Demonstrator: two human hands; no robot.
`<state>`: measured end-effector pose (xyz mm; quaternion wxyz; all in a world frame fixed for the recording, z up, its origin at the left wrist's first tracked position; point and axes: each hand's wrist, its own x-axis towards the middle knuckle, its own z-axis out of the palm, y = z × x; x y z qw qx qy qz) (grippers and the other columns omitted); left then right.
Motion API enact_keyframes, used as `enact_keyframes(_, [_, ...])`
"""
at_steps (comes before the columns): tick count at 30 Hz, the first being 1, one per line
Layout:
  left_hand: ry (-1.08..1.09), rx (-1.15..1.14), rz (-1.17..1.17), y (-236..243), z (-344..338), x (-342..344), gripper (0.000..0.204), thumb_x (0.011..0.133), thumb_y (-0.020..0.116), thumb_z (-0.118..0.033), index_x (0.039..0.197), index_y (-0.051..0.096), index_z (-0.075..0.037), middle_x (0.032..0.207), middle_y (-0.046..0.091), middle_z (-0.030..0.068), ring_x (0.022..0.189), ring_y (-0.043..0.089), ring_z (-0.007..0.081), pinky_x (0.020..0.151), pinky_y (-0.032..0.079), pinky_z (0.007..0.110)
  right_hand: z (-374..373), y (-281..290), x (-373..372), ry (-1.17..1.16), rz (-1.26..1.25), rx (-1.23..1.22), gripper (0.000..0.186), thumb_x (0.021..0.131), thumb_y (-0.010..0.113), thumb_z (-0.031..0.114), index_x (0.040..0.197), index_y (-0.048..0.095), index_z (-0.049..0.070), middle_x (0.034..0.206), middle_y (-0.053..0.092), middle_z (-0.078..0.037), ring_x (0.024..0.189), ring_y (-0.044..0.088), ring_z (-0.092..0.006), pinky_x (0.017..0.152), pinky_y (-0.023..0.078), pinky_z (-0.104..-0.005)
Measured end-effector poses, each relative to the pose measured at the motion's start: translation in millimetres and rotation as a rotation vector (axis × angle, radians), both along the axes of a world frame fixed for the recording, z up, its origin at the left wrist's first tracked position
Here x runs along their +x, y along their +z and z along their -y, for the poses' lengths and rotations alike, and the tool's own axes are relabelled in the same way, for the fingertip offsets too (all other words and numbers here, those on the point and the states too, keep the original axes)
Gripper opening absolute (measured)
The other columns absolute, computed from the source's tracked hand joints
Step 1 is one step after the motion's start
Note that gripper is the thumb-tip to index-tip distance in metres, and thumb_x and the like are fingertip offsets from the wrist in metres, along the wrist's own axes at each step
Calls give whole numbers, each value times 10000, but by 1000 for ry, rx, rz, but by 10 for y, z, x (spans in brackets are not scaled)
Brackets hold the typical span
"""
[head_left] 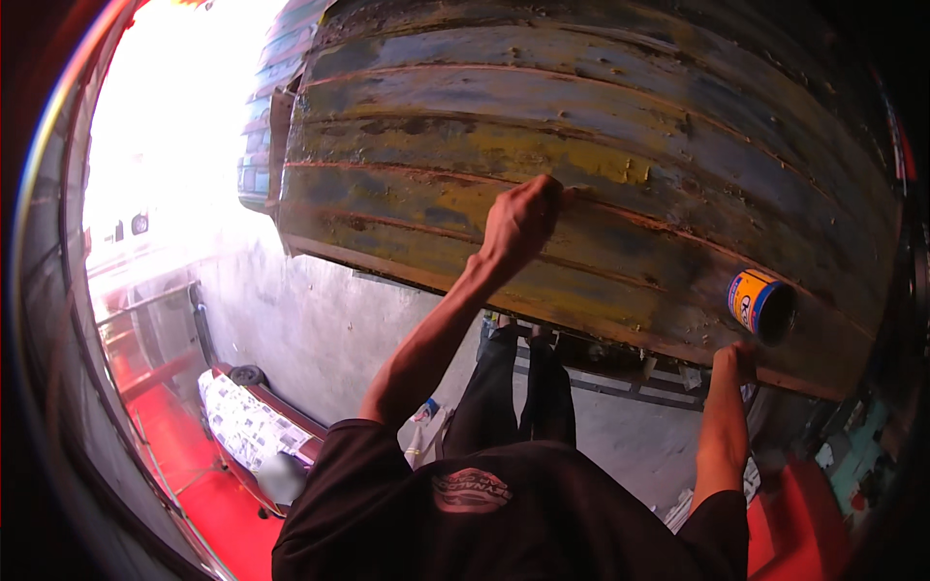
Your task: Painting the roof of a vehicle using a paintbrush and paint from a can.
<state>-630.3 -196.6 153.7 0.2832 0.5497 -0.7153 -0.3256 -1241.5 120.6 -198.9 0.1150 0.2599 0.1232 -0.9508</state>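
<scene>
Curled left hand (524, 215) at ridged, blotchy panel (426, 140), cylindrical can (756, 302)

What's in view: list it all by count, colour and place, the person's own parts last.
Panel: one, patchy yellow, brown and grey, upper middle to right
Can: one, blue and orange, on the panel's right part
Car: one, dark red, lower left
Papers: count unclear, white with dark print, over the car
Floor: one, grey, below the panel
Red surface: one, red, lower left
Shirt: one, black, bottom middle
Trousers: one pair, black, lower middle
Left hand: one, bare, at the panel's middle
Right hand: one, bare, at the panel's lower edge, near the can
</scene>
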Motion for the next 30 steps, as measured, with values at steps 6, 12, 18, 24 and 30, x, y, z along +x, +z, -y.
enact_keyframes(6, [394,61,-223,-384,420,1792,186,930,560,-63,796,680,-19,618,618,-1,522,563,64,460,444,221,174,-82,245,-79,-37,38,364,909,467,419,1169,545,177,1141,587,8,1087,517,-184,894,463,-402])
enact_keyframes(12, [445,-261,812,9,809,3142,343,964,537,-308,745,653,-70,659,655,89,590,664,218,510,505,345,257,-52,320,-175,-57,66,348,939,423,404,1186,535,186,1167,574,24,1137,495,-164,924,451,-396])
enact_keyframes(18, [190,-288,662,-454,417,2393,108,929,536,-150,837,571,-106,788,619,68,717,635,224,598,511,324,71,12,-31,-240,-100,103,337,970,379,389,1203,526,194,1193,562,39,1187,472,-144,954,438,-389])
enact_keyframes(24, [125,-64,29,-99,-47,1159,198,952,581,-193,1028,646,-22,814,667,113,669,649,207,604,533,323,130,32,16,-218,-119,140,329,977,373,382,1202,523,194,1189,556,41,1192,467,-139,960,437,-391])
enact_keyframes(30, [562,298,-546,-471,130,2449,345,955,574,-326,966,650,10,832,647,91,664,639,165,574,564,325,61,229,-48,-124,-140,183,320,972,391,380,1191,523,188,1163,552,36,1169,473,-142,952,443,-397])
